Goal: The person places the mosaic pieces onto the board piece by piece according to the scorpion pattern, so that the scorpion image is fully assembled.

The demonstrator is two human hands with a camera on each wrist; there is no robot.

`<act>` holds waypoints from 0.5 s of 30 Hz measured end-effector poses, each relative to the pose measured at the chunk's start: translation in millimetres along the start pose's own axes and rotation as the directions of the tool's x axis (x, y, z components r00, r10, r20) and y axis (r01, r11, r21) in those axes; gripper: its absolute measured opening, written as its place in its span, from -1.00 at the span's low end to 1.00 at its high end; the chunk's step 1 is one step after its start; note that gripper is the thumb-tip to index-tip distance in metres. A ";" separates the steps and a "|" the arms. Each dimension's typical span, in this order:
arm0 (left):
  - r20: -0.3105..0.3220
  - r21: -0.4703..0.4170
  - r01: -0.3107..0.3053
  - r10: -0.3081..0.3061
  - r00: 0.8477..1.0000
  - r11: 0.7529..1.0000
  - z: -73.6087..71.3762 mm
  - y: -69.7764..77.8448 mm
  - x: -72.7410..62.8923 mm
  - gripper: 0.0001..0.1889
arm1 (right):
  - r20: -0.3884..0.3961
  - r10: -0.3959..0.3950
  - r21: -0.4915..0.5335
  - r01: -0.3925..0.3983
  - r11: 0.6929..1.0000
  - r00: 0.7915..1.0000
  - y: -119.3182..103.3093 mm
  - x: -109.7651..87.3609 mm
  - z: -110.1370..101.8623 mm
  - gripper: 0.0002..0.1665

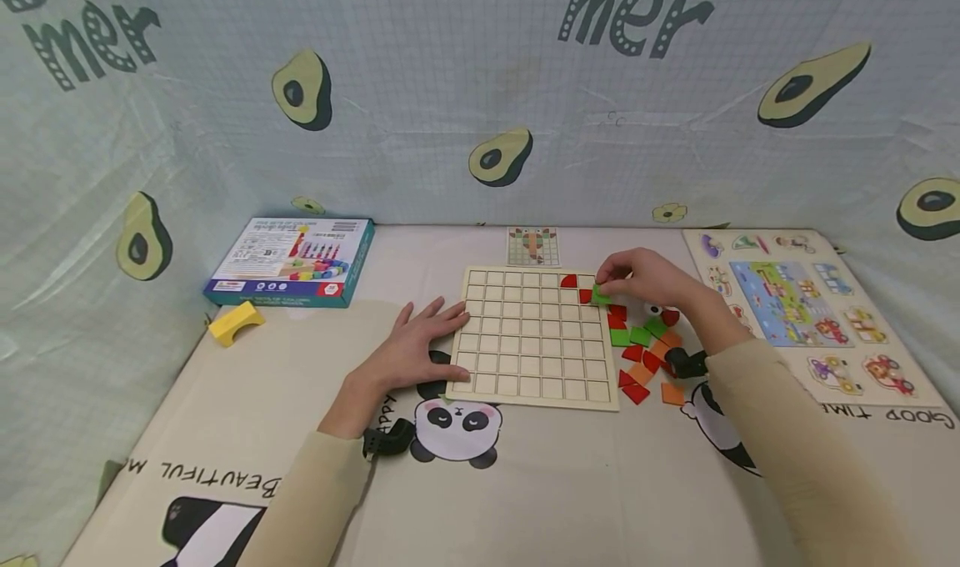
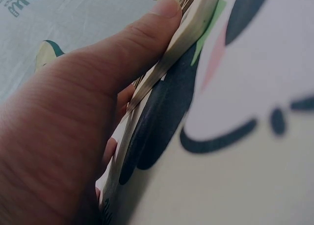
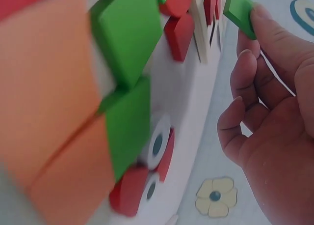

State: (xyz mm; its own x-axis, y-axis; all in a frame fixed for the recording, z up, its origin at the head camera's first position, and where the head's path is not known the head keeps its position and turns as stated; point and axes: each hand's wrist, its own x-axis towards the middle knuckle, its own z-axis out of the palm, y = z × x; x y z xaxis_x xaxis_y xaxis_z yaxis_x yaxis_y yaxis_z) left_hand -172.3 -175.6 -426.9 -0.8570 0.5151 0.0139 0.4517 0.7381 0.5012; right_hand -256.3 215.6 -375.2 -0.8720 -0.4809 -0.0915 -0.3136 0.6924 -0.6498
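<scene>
A wooden grid board point(image 1: 525, 342) lies on the table with red pieces point(image 1: 569, 281) in cells near its upper right corner. My left hand point(image 1: 416, 346) rests on the board's left edge, fingers spread; in the left wrist view the thumb point(image 2: 142, 38) lies along the rim. Between thumb and fingertips my right hand point(image 1: 645, 279) pinches a green square tile point(image 3: 239, 13), over the board's upper right edge. Red, green and orange pieces point(image 1: 641, 373) lie loose to the right of the board, below that hand. A small pattern card point(image 1: 533, 247) sits behind the board.
At the back left is a flat boxed set point(image 1: 292, 263), with a yellow arch block point(image 1: 237, 323) in front of it. A picture puzzle board point(image 1: 795, 300) lies at the right, partly behind the right forearm. A printed cloth wall point(image 1: 420, 92) stands behind the table.
</scene>
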 end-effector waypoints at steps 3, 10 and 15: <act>-0.001 0.001 -0.001 0.001 1.000 1.000 -0.1 0.2 0.0 0.01 | -0.003 -0.016 0.004 0.016 1.000 1.000 -4.0 7.0 3.9 -0.92; 0.003 0.004 0.005 -0.005 1.000 1.000 0.1 0.1 0.5 0.01 | 0.013 -0.011 -0.008 0.011 1.000 1.000 -12.4 19.6 15.8 -0.91; 0.000 0.003 0.006 -0.006 1.000 1.000 0.1 0.1 0.2 0.01 | 0.022 0.031 -0.002 -0.031 1.000 0.999 -17.8 26.8 21.6 -0.91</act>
State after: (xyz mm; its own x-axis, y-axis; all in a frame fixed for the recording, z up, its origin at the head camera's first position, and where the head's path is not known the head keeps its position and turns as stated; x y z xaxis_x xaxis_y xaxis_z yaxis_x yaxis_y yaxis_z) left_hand -172.5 -175.4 -426.9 -0.8598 0.5105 0.0106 0.4470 0.7425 0.4989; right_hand -266.0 178.8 -382.4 -0.8729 -0.4707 -0.1283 -0.2871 0.7081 -0.6451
